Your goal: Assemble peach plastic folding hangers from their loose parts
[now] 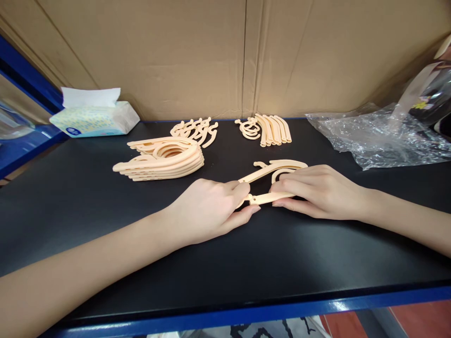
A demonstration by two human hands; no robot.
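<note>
Both hands are on one cream plastic folding hanger (273,174), held low over the black tabletop (225,263). My left hand (207,209) pinches its left end, where a small piece meets the end of an arm; the fingers hide most of that joint. My right hand (317,192) is closed around the near arm, thumb below and fingers above. The far arm curves up behind my right hand, and a rounded hook part shows between the arms. To the left lies a neat stack of folded hangers (162,162).
Loose small curved pieces (197,130) lie behind the stack. Farther right are hooks (248,127) and a row of curved arms (275,130). A tissue pack (95,117) stands at back left, crumpled clear plastic (380,136) at right. Cardboard (158,56) walls the back.
</note>
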